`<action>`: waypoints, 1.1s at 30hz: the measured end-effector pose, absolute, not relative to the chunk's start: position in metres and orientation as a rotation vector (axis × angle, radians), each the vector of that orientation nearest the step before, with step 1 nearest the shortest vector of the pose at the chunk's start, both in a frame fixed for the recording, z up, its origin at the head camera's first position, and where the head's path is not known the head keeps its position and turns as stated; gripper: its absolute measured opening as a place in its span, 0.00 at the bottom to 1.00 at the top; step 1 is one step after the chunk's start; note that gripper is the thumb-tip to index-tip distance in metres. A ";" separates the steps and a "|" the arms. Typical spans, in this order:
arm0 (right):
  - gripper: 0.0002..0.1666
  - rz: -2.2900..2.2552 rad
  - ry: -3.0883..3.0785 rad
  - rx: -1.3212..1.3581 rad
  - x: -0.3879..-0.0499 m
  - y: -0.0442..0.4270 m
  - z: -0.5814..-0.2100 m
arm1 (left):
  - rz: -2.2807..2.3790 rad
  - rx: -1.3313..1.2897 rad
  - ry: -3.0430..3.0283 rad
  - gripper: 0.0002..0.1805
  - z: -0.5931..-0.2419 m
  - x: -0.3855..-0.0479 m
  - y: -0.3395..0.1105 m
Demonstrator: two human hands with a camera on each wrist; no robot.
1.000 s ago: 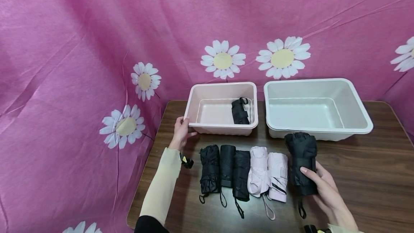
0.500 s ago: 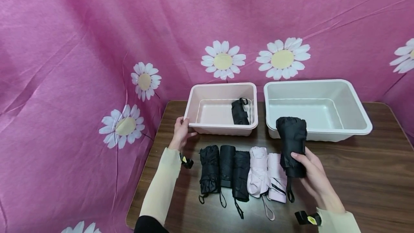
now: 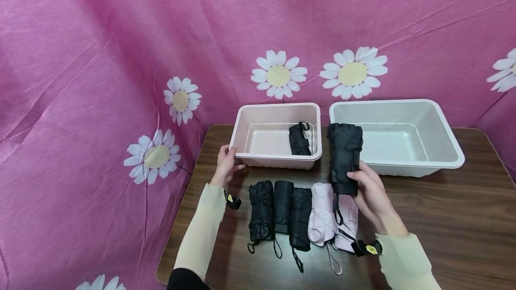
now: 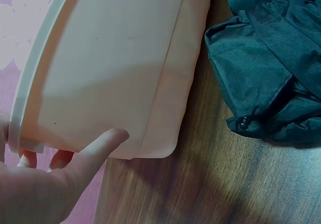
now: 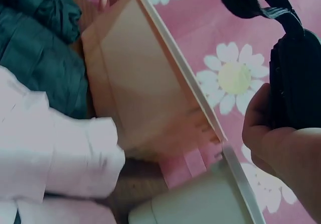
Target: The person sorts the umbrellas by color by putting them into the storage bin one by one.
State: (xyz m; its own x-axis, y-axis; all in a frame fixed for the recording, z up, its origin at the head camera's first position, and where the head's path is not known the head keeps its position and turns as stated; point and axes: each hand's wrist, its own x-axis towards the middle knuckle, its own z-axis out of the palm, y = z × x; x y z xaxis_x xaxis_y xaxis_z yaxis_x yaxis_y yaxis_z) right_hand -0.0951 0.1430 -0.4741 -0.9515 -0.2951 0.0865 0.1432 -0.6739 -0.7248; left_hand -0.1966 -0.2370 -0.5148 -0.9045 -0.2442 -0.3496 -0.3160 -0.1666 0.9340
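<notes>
My right hand grips a folded black umbrella near its lower end, raised over the pale pink umbrella and partly covering the white bin's left end. Its wrist loop dangles below. At the pale pink bin's front left corner, my left hand holds the rim; in the left wrist view the thumb lies along the bin's wall. Inside that bin rests one black umbrella. The right wrist view shows the held umbrella only in part, dark at the right edge.
Three black umbrellas, including the leftmost one, lie in a row beside two pale pink ones, such as the nearer left one. A larger white bin stands right of the pink bin. Behind the wooden table hangs a pink daisy cloth.
My right hand has carried the black umbrella up and to the left, from in front of the white bin toward the gap between the bins. My left hand stays at the pink bin's corner.
</notes>
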 end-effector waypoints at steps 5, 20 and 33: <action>0.28 -2.657 1.112 -0.264 -0.110 0.133 -0.470 | 2.267 -0.677 1.992 0.18 -0.516 -0.196 -0.237; 0.23 -2.586 1.350 -0.043 -0.145 0.109 -0.466 | 2.259 -0.683 1.998 0.17 -0.512 -0.195 -0.235; 0.37 -2.540 1.355 0.073 -0.161 0.081 -0.466 | 2.273 -0.693 1.997 0.17 -0.514 -0.196 -0.236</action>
State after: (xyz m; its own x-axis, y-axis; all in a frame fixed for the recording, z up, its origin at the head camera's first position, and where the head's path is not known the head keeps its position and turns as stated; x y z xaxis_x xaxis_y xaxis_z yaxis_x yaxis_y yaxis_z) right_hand -0.1607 0.0809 -0.4664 -0.9647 -0.2047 -0.1659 0.2518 -0.5310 -0.8091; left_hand -0.1963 -0.2361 -0.5141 -0.8995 -0.2596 -0.3514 -0.3150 -0.1717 0.9334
